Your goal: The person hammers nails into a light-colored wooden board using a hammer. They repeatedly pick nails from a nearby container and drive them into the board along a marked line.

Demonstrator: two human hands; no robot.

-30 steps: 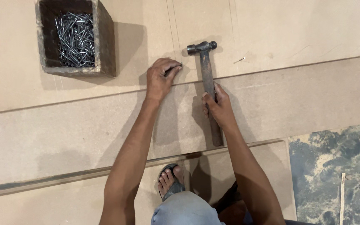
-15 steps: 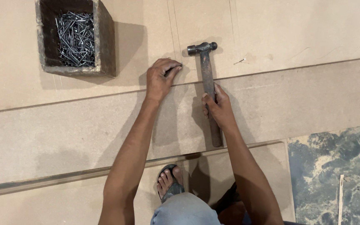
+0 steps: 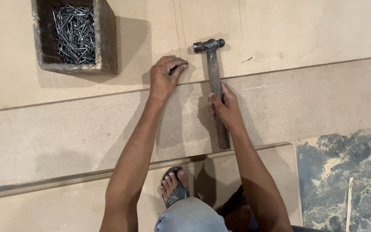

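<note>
Our hands at the fibreboard, hammer ready

Nearest, our right hand (image 3: 225, 107) wraps its grip around the ball-peen hammer (image 3: 213, 81) handle; our left hand (image 3: 165, 77) pinches its fingertips against the board (image 3: 301, 38); beyond sits a wooden box of nails (image 3: 71, 36).

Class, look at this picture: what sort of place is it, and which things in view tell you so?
Probably a carpentry workshop floor. Large fibreboard sheets cover the ground, an open box of nails stands on them, and the right hand holds a ball-peen hammer.
</note>
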